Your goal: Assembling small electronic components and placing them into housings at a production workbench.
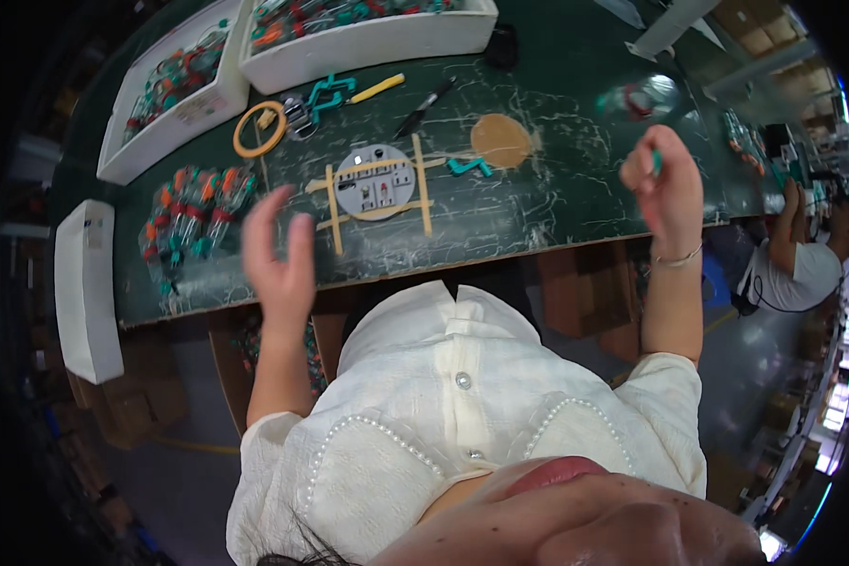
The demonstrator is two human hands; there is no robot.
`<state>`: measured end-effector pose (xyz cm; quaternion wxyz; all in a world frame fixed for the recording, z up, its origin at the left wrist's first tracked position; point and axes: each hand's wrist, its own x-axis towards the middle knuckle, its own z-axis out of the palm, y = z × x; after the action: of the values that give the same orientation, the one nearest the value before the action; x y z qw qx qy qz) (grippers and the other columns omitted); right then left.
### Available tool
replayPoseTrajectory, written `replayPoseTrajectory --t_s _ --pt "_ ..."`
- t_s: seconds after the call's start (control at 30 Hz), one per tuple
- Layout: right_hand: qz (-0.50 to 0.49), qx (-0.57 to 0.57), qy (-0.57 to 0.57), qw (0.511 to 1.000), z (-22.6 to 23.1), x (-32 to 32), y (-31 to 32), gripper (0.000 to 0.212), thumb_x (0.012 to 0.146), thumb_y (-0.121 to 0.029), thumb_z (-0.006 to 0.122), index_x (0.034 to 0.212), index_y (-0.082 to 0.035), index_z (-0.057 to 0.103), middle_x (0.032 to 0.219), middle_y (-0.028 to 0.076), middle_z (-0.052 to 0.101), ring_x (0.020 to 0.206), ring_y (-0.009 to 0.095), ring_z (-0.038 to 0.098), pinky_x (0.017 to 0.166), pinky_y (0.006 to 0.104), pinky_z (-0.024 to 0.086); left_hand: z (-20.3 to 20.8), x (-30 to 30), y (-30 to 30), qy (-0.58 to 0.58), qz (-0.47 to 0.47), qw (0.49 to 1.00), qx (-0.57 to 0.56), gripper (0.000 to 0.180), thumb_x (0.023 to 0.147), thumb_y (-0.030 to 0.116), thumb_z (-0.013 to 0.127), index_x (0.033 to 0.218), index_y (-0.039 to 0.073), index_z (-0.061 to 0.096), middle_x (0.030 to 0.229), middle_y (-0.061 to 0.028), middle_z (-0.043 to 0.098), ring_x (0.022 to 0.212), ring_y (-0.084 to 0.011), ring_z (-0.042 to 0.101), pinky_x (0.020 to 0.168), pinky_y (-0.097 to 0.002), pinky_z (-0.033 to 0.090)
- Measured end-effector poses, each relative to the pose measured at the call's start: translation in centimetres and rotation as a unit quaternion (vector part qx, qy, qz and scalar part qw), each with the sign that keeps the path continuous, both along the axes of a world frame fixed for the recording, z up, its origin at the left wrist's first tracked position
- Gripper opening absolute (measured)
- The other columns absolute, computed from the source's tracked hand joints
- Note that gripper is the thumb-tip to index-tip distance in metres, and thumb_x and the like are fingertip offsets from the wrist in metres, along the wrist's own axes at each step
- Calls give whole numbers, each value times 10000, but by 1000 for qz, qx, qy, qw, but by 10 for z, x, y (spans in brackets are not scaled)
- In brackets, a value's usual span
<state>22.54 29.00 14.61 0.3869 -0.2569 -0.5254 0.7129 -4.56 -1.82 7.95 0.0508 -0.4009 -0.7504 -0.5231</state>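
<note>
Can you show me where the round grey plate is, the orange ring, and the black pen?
Round grey plate [374, 181], head view, on the middle of its flat face.
Orange ring [242, 143], head view, on the lower left of its rim.
Black pen [424, 106], head view, on the middle of its barrel.

Round jig [374, 181] mid-bench [538, 203], 2 trays [368, 42] behind it, bag of parts [193, 219] to its left.

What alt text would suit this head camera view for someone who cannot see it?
A person in a white top sits at a dark green bench, left hand raised open, right hand closed on a small teal part. Between the hands lies a round grey jig framed by wooden sticks; white trays of red and teal parts stand behind.
</note>
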Motion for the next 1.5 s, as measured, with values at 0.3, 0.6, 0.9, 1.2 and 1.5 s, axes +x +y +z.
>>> replayPoseTrajectory --t_s 0.3,0.6,0.9,1.2,1.5 --pt "409 -46 -104 905 -25 -71 -133 50 958 -38 555 946 -36 603 731 30 617 569 66 483 512 174 373 -37 64 26 -659 -431 597 155 718 1019 341 458 1581 116 73 1315 -231 557 1084 -312 621 851 -403 537" --pt "404 55 -164 898 -42 -85 -143 132 950 -32 568 1043 -5 658 806 35 628 657 79 502 565 191 387 -14 32 34 -506 -287 788 201 792 891 -11 600 1552 124 187 1279 -215 579 1002 -266 633 838 -373 540" --pt "409 219 -190 865 -51 -111 -138 191 953 -56 575 1061 6 719 835 20 641 667 80 475 587 198 369 -36 0 30 -565 -312 731 221 536 874 -43 556 1389 53 441 1176 -214 624 903 -241 640 804 -341 538" --pt "438 62 -212 871 -51 -121 -142 194 951 -70 585 1067 -4 726 804 -1 625 659 72 461 596 184 369 -44 -7 31 -607 -312 686 252 453 893 -4 530 1340 29 469 1151 -222 632 854 -242 634 774 -347 540" --pt "458 0 -208 864 -54 -125 -148 207 956 -59 561 1073 1 720 814 7 639 659 68 492 606 178 411 -56 -9 28 -544 -311 746 226 439 906 25 524 1342 25 467 1147 -229 630 835 -252 645 750 -355 550"
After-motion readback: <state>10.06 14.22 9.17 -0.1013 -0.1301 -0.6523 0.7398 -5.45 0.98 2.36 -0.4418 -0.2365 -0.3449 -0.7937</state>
